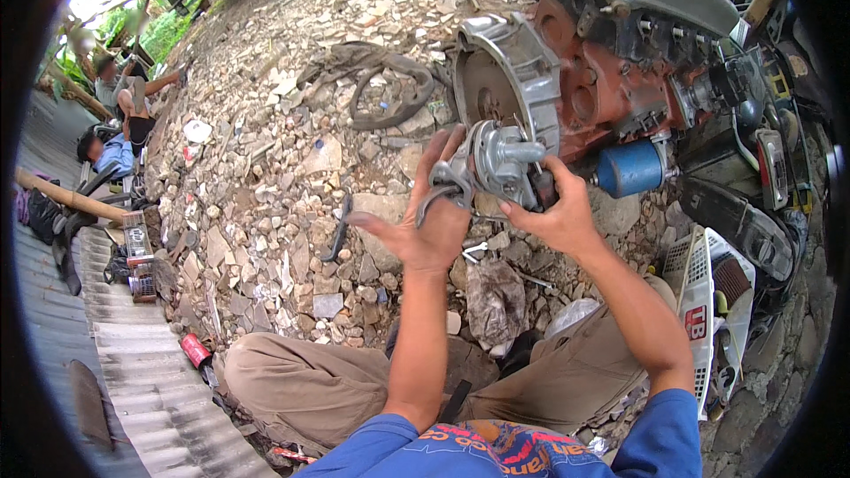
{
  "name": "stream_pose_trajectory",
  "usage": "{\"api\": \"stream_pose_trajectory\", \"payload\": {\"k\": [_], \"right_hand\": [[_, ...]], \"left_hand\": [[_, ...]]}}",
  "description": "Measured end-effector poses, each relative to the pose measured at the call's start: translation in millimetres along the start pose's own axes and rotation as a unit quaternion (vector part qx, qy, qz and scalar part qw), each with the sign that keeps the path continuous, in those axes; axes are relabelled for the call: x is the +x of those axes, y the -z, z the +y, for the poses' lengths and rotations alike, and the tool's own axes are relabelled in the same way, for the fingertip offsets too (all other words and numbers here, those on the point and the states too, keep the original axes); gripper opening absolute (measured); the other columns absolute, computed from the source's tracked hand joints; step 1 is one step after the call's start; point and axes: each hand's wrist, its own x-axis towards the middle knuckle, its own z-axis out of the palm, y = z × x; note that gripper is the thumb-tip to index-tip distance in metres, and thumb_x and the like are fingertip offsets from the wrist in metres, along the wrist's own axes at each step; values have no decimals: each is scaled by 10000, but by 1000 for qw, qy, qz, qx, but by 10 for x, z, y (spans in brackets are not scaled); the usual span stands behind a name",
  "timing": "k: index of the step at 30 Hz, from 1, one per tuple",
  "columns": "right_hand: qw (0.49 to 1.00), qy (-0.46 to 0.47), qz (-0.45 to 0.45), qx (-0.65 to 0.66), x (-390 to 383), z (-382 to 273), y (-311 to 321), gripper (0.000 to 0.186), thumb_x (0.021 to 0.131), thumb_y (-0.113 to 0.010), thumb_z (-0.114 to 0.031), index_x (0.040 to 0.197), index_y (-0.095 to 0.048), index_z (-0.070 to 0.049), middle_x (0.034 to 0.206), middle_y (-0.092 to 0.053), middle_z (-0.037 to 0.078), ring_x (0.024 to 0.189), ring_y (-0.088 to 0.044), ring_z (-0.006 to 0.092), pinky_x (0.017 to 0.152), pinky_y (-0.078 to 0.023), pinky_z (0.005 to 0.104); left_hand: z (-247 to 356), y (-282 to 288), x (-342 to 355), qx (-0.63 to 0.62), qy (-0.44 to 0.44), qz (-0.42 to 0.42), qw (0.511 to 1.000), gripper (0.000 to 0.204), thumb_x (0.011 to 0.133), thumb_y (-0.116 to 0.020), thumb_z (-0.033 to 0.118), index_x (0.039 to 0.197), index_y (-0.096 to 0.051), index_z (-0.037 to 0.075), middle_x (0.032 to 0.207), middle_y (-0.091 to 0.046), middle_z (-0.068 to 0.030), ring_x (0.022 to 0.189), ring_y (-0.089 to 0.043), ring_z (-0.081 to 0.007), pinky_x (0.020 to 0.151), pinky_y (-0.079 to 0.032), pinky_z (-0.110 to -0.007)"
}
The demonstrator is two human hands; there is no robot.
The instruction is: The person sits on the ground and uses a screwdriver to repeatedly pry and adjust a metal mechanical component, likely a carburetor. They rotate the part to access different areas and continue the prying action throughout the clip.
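A silver mechanical fuel pump (506, 158) is up in front of me, above the stony ground. My right hand (560, 212) grips its body from the right, thumb underneath and fingers round its side. My left hand (423, 235) is beside it, palm up, with thumb and fingers spread. The pump's curved metal lever (445, 188) lies over that palm, and the left fingers reach behind the pump, where their tips are partly hidden.
A reddish engine block (615, 80) with a grey bell housing (542, 66) and blue oil filter (630, 168) stands at the right. A white plastic basket (698, 323), a wrench (476, 251), a dirty rag (496, 301) and a black hose (412, 111) lie around. Two people sit at far left.
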Motion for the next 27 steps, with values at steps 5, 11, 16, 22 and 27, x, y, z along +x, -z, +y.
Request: {"api": "stream_pose_trajectory", "payload": {"k": [5,11,16,22,27], "right_hand": [[981,188,-31,-35,72,-171,235,548,605,-883,-228,1034,-629,-1,839,-686,109,712,-681,214,680,-556,332],[962,264,-66,-38,20,-169,212,536,578,-887,-198,1022,-649,-16,900,-700,127,771,-703,295,718,-576,368],[950,284,-128,-14,-6,-271,21,600,565,-908,-206,1056,-628,-3,920,-694,146,790,-699,319,713,-570,376],[952,253,-164,-45,-40,-375,-21,619,537,-908,-225,1042,-622,-9,906,-693,134,763,-687,310,667,-553,383],[937,279,-147,-153,-75,-695,38,614,553,-864,-276,1052,-613,-19,926,-696,103,741,-668,273,656,-541,364]], "left_hand": [[488,-94,267,273,132,-80,950,1356,621,-465,981,1523,-283,-15,1569,-275,-271,1461,-281,-376,1176,-264,-486],[666,-460,283,548,204,-182,791,1051,469,-962,336,1376,-521,42,1334,-534,-96,1253,-518,-247,1094,-375,-377],[797,-402,61,607,141,-156,766,928,468,-961,376,1268,-611,63,1246,-540,-95,1238,-495,-252,1084,-360,-388],[824,-243,-14,567,127,-167,796,886,452,-975,360,1198,-601,62,1259,-535,-102,1294,-441,-278,1095,-349,-409],[814,-5,-24,468,147,-199,849,903,463,-967,328,1222,-564,51,1239,-565,-130,1331,-406,-278,1092,-387,-429]]}}
